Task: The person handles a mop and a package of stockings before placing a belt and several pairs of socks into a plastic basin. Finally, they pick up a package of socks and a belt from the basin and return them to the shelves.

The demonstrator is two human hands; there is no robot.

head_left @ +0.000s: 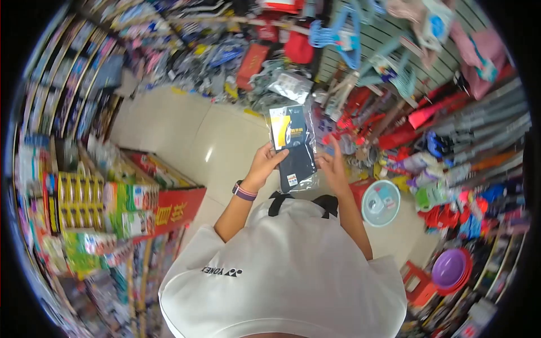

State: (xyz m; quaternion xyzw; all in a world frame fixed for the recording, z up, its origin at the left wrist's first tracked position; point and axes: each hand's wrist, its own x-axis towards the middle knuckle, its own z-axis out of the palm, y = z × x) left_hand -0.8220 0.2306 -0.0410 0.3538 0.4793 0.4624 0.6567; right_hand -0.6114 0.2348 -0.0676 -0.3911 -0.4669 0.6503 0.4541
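Observation:
My left hand, with a striped band on its wrist, grips a flat clear plastic packet by its left edge, thumb on top. Inside the packet lies a dark, folded, fabric-like item under a black, yellow and white label card; a small white sticker shows near its lower end. At the packet's right edge is my right hand, thumb close to the plastic and index finger stretched out away from it. The packet is held in front of my chest, above the floor.
Goods in bags and boxes heap along the far side; a red box lies among them. Hangers hang on the slatted wall. A clear basin stands right of me, purple and red basins beyond. A packed display borders my left.

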